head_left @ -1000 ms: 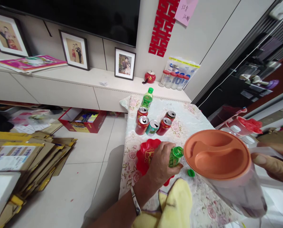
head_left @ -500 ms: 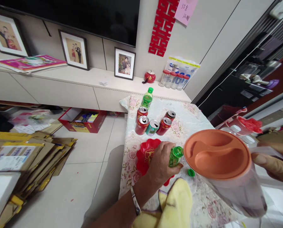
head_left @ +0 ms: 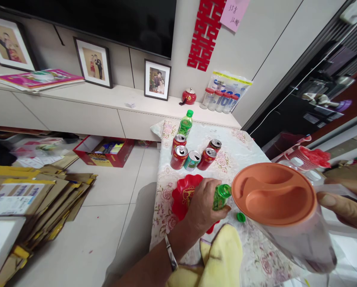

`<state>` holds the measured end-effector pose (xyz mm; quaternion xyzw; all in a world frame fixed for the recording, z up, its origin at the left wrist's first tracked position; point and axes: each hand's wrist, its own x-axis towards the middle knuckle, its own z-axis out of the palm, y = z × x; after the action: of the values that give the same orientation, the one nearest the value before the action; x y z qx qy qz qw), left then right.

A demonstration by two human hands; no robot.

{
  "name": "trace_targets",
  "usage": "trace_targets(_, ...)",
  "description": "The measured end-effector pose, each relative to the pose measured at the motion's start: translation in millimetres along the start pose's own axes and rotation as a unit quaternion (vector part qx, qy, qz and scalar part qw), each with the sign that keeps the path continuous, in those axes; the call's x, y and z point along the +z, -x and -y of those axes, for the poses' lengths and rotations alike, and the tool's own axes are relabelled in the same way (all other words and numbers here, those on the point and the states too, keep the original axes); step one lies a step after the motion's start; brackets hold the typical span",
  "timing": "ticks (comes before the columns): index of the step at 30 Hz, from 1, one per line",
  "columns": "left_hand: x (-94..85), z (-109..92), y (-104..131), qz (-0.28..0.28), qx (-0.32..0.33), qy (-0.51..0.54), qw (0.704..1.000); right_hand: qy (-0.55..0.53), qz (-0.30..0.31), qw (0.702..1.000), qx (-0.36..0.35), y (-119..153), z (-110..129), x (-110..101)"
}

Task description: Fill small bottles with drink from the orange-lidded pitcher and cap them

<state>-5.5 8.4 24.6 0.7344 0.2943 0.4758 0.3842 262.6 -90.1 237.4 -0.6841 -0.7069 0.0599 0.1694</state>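
My left hand [head_left: 204, 203] is wrapped round an uncapped green bottle [head_left: 221, 196] above a red scalloped plate [head_left: 180, 195]. At the right, my right hand [head_left: 342, 203] grips the handle of a clear pitcher [head_left: 298, 243] with an orange lid [head_left: 274, 195]. The pitcher is tilted, its lid edge close beside the bottle's mouth. Dark liquid shows low in the pitcher; whether any flows is hidden. A green cap [head_left: 241, 217] lies on the flowered tablecloth [head_left: 166, 179]. Yellow cloth [head_left: 223, 255] lies nearest me.
Several drink cans [head_left: 192, 160] stand behind the plate, with a capped green bottle [head_left: 185, 124] beyond. Flattened cardboard [head_left: 61, 191] and a red box [head_left: 105, 153] are on the floor at left. A pink basket [head_left: 302, 157] is at right.
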Motion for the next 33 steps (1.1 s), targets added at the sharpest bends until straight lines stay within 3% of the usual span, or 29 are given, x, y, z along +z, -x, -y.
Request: trace_targets(33, 0.3, 1.5, 0.2, 0.003, 0.001, 0.004, 1.0, -0.01, 0.006, 1.0, 0.028, 0.3, 0.8, -0.3)
